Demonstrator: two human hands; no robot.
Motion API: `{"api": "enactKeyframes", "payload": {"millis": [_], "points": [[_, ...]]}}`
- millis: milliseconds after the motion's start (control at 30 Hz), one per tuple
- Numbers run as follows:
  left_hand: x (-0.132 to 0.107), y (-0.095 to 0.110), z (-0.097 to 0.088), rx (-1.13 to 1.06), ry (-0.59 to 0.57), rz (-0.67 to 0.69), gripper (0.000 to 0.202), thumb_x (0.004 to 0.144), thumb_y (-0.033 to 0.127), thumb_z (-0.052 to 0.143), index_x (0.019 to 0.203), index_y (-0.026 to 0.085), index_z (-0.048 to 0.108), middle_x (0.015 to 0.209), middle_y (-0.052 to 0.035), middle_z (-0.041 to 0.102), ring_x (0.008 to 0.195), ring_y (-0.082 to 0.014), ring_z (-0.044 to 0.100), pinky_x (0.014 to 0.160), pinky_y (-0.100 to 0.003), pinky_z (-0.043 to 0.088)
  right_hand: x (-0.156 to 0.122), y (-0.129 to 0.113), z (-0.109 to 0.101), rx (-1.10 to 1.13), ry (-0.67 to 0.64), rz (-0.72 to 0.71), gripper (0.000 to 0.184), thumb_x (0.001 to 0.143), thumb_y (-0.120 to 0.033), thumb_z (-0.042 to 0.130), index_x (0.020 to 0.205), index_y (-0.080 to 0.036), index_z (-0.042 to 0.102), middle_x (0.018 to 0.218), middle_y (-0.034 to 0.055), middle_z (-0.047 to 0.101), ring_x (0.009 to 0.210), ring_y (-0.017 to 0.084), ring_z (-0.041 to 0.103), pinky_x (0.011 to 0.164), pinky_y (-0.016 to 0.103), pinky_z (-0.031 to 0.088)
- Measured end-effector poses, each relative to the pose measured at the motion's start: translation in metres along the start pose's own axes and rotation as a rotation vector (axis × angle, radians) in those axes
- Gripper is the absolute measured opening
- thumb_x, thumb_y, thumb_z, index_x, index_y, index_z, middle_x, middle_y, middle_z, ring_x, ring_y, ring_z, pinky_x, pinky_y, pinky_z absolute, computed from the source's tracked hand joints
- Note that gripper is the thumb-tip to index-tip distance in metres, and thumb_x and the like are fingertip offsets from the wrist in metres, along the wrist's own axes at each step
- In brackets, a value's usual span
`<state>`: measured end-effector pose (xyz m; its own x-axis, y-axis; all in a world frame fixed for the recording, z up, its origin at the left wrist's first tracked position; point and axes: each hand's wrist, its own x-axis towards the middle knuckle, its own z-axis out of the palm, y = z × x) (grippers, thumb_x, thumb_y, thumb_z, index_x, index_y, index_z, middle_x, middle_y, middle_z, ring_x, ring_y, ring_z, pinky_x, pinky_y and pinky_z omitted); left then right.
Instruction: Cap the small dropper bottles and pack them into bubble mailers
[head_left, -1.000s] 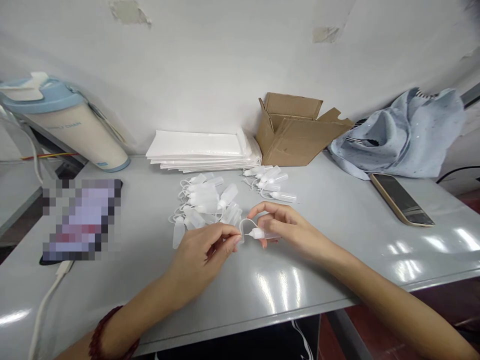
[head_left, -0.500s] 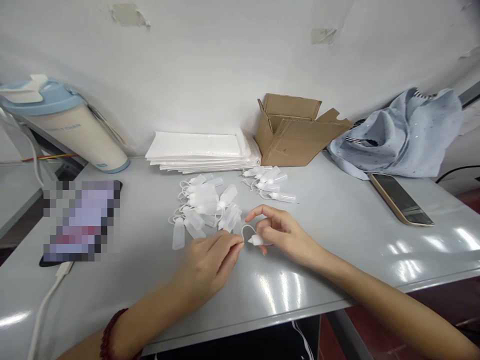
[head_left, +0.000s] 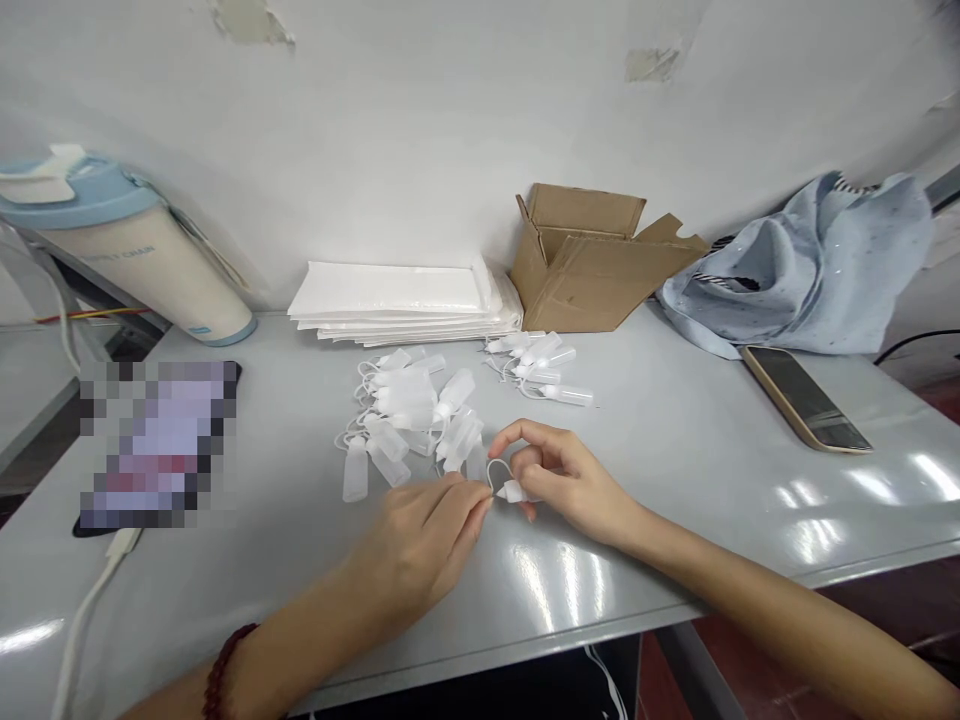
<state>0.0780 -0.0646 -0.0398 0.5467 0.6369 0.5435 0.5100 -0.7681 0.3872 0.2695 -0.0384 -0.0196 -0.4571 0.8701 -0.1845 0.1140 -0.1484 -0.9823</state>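
Observation:
My right hand [head_left: 566, 478] grips a small translucent squeeze bottle [head_left: 513, 491] by its body, with the white pointed nozzle facing left. From the bottle's neck a thin white cap strap [head_left: 495, 466] loops over toward my left hand [head_left: 431, 530]. The fingertips of that hand are pinched on the strap's end, right at the nozzle tip; the cap itself is hidden by the fingers. Just beyond my left hand lies a pile of similar bottles [head_left: 405, 400] with looped straps. A smaller group of bottles [head_left: 536, 362] rests farther back to the right.
White padded envelopes [head_left: 397, 290] are stacked against the wall, beside an open cardboard box [head_left: 600, 285]. A tumbler [head_left: 150, 260] and a blurred phone on a cable [head_left: 90, 610] are at left. At right are a blue cloth bag [head_left: 795, 270] and another phone [head_left: 806, 400].
My left hand has shifted slightly right, bringing the strap's end closer to the nozzle tip. My right hand keeps its hold on the bottle, a little lower in view.

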Motion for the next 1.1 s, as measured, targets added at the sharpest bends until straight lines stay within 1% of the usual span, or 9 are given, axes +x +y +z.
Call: {"api": "enactKeyframes", "payload": {"millis": [233, 300, 367, 467, 567, 667, 767, 867, 1100], "points": [[0.000, -0.001, 0.000, -0.003, 0.002, -0.030, 0.014, 0.089, 0.006, 0.046, 0.090, 0.017, 0.055, 0.064, 0.0031, 0.055, 0.052, -0.0089, 0.046, 0.051, -0.022, 0.038, 0.000, 0.001, 0.001, -0.010, -0.006, -0.018, 0.025, 0.071, -0.012, 0.044, 0.092, -0.018, 0.056, 0.048, -0.0095, 0.047, 0.047, 0.009, 0.047, 0.056, 0.025, 0.037], [0.002, -0.001, -0.002, -0.039, -0.044, -0.123, 0.011, 0.090, 0.010, 0.047, 0.088, 0.018, 0.055, 0.061, 0.0048, 0.053, 0.048, -0.0079, 0.043, 0.049, -0.021, 0.036, 0.000, 0.001, 0.001, -0.018, -0.003, -0.025, 0.024, 0.073, -0.013, 0.044, 0.093, -0.018, 0.056, 0.049, -0.0087, 0.049, 0.048, 0.009, 0.047, 0.056, 0.025, 0.037], [0.004, 0.001, -0.004, -0.111, -0.122, -0.268, 0.010, 0.091, 0.016, 0.046, 0.086, 0.018, 0.054, 0.057, 0.0068, 0.050, 0.043, -0.0075, 0.040, 0.045, -0.020, 0.034, 0.000, 0.001, 0.001, -0.021, 0.001, -0.027, 0.024, 0.074, -0.014, 0.044, 0.094, -0.018, 0.055, 0.050, -0.0083, 0.050, 0.049, 0.010, 0.048, 0.057, 0.026, 0.038], [0.008, 0.003, -0.007, -0.235, -0.222, -0.427, 0.012, 0.092, 0.023, 0.044, 0.086, 0.019, 0.053, 0.052, 0.0078, 0.048, 0.042, -0.0085, 0.041, 0.044, -0.020, 0.034, 0.001, -0.001, -0.001, -0.015, 0.012, -0.027, 0.022, 0.076, -0.015, 0.044, 0.095, -0.019, 0.054, 0.051, -0.0081, 0.051, 0.049, 0.010, 0.048, 0.057, 0.026, 0.038], [0.012, 0.005, -0.009, -0.308, -0.225, -0.505, 0.011, 0.090, 0.027, 0.048, 0.088, 0.019, 0.056, 0.050, 0.0079, 0.048, 0.044, -0.0093, 0.043, 0.045, -0.020, 0.037, 0.001, -0.003, -0.002, -0.008, 0.028, -0.040, 0.020, 0.076, -0.016, 0.045, 0.094, -0.019, 0.054, 0.051, -0.0076, 0.051, 0.050, 0.010, 0.048, 0.057, 0.026, 0.037], [0.015, 0.006, -0.013, -0.382, -0.213, -0.567, 0.013, 0.089, 0.028, 0.049, 0.088, 0.020, 0.059, 0.056, 0.0059, 0.056, 0.046, -0.0091, 0.047, 0.046, -0.020, 0.039, 0.001, -0.005, -0.002, -0.017, 0.039, -0.053, 0.020, 0.076, -0.015, 0.045, 0.094, -0.019, 0.054, 0.052, -0.0073, 0.052, 0.050, 0.010, 0.048, 0.058, 0.026, 0.038], [0.017, 0.007, -0.016, -0.429, -0.216, -0.589, 0.018, 0.090, 0.026, 0.046, 0.082, 0.019, 0.060, 0.063, 0.0042, 0.061, 0.046, -0.0081, 0.048, 0.046, -0.020, 0.039, 0.000, -0.004, -0.001, -0.048, 0.047, -0.076, 0.023, 0.075, -0.014, 0.044, 0.095, -0.019, 0.054, 0.053, -0.0072, 0.052, 0.052, 0.011, 0.050, 0.059, 0.027, 0.040], [0.016, 0.007, -0.015, -0.416, -0.205, -0.568, 0.019, 0.090, 0.022, 0.046, 0.076, 0.019, 0.059, 0.057, 0.0054, 0.057, 0.044, -0.0076, 0.044, 0.046, -0.020, 0.037, -0.001, -0.001, 0.001, -0.072, 0.056, -0.103, 0.023, 0.074, -0.013, 0.044, 0.094, -0.019, 0.055, 0.052, -0.0079, 0.050, 0.050, 0.010, 0.049, 0.057, 0.026, 0.040], [0.012, 0.006, -0.009, -0.406, -0.202, -0.500, 0.020, 0.090, 0.021, 0.045, 0.075, 0.019, 0.059, 0.059, 0.0042, 0.058, 0.050, -0.0093, 0.048, 0.048, -0.021, 0.038, -0.003, 0.005, 0.004, -0.098, 0.050, -0.122, 0.023, 0.073, -0.013, 0.042, 0.090, -0.018, 0.056, 0.049, -0.0087, 0.045, 0.047, 0.009, 0.043, 0.052, 0.024, 0.040]]}}
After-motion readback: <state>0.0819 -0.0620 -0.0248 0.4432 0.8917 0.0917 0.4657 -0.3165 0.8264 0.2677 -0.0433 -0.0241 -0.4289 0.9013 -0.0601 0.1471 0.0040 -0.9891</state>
